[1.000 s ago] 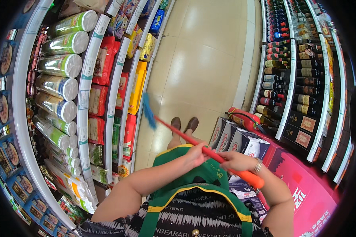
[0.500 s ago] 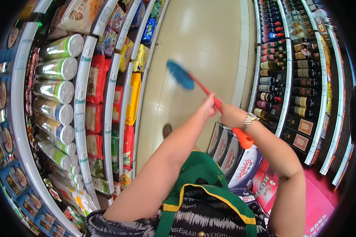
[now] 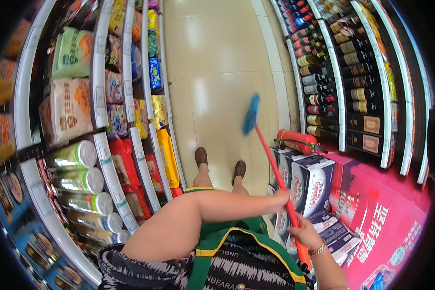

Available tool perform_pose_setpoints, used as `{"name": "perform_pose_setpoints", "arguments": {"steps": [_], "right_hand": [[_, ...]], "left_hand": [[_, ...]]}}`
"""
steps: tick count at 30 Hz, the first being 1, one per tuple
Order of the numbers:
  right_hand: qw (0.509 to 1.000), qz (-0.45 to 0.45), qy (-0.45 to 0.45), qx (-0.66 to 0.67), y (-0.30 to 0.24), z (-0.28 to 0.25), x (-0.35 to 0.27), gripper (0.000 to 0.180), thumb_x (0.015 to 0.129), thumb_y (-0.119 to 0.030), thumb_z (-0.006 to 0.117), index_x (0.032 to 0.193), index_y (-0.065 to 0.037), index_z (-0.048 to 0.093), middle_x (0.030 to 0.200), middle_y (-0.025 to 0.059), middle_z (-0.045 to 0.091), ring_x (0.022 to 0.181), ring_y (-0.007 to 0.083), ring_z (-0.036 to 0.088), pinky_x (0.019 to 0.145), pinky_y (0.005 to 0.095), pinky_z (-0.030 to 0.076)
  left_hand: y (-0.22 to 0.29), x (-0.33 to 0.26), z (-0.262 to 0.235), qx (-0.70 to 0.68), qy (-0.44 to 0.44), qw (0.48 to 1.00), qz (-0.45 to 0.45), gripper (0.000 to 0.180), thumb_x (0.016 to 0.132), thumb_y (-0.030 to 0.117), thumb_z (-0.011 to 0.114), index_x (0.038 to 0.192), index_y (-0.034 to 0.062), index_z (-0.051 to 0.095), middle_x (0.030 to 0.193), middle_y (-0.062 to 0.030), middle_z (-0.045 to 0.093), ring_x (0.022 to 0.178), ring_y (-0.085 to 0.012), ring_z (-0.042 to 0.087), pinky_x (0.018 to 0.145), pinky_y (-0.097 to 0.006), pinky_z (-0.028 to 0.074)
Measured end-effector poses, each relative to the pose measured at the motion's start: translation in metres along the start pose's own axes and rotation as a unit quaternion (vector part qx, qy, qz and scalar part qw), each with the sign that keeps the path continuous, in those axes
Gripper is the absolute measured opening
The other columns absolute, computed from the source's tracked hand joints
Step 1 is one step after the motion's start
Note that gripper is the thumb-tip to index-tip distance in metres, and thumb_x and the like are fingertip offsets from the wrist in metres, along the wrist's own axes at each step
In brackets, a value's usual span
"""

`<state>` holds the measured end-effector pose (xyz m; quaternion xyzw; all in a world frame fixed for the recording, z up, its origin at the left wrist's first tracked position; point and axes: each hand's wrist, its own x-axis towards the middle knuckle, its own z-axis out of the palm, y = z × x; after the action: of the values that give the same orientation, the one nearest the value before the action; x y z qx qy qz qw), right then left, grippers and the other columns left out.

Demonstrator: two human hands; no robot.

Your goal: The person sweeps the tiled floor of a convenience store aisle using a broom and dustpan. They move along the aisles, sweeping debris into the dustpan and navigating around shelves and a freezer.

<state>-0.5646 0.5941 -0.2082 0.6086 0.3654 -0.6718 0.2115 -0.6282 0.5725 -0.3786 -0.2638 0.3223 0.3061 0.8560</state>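
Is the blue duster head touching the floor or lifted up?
Lifted. The blue duster head points forward on its red handle, which both hands grip; contact with anything cannot be seen.

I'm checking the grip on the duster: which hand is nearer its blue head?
Left. The left hand grips the red handle higher up, closer to the fluffy blue duster head; the right hand holds lower, near the handle's orange end.

This is a shop aisle, a grocery or supermarket. Shelves (image 3: 130, 96) on the left are packed with bagged snacks (image 3: 70, 108) and rows of tubular cans (image 3: 77, 180), each tier edged with price strips. On the right, racks of bottles (image 3: 324, 72) stand above stacked cartons (image 3: 304, 181), with a glossy tiled floor (image 3: 217, 63) between.
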Motion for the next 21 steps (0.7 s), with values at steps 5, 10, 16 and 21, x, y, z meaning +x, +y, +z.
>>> {"name": "perform_pose_setpoints", "arguments": {"steps": [5,10,16,21], "right_hand": [[0.944,0.17,-0.01,0.283,0.022,0.024,0.016,0.014,0.074,-0.005,0.049,0.083,0.001,0.041,0.059,0.0035,0.045,0.045,0.0088,0.046,0.039,0.0201,0.041],[0.881,0.178,-0.115,0.423,0.022,0.036,0.114,0.012,0.076,-0.008,0.047,0.071,0.001,0.042,0.06,0.0044,0.046,0.045,0.0087,0.046,0.04,0.0179,0.039],[0.922,0.041,-0.182,0.34,-0.124,0.059,0.16,0.008,0.075,-0.005,0.049,0.075,0.002,0.045,0.061,0.0062,0.047,0.049,0.0103,0.047,0.041,0.0195,0.042],[0.909,-0.037,-0.264,0.322,-0.224,0.045,0.237,0.009,0.075,-0.008,0.048,0.078,-0.002,0.043,0.062,0.0037,0.048,0.048,0.0095,0.047,0.041,0.0202,0.04]], "left_hand": [[-0.044,0.018,-0.04,0.145,0.006,0.97,-0.194,0.017,0.08,0.022,0.043,0.082,0.0056,0.044,0.069,-0.0081,0.052,0.058,-0.021,0.054,0.052,-0.031,0.048],[0.012,0.03,-0.1,0.175,0.152,0.97,-0.074,0.018,0.071,0.01,0.044,0.087,0.0021,0.043,0.071,-0.012,0.048,0.059,-0.0232,0.049,0.045,-0.035,0.041],[0.173,-0.022,-0.112,0.135,0.235,0.957,0.105,0.014,0.074,0.009,0.043,0.085,0.001,0.04,0.063,-0.0094,0.044,0.054,-0.0222,0.046,0.044,-0.035,0.041],[0.324,-0.056,-0.09,0.192,0.227,0.938,0.177,0.008,0.076,0.01,0.04,0.081,0.0041,0.039,0.061,-0.007,0.044,0.054,-0.0188,0.047,0.047,-0.034,0.044]]}}
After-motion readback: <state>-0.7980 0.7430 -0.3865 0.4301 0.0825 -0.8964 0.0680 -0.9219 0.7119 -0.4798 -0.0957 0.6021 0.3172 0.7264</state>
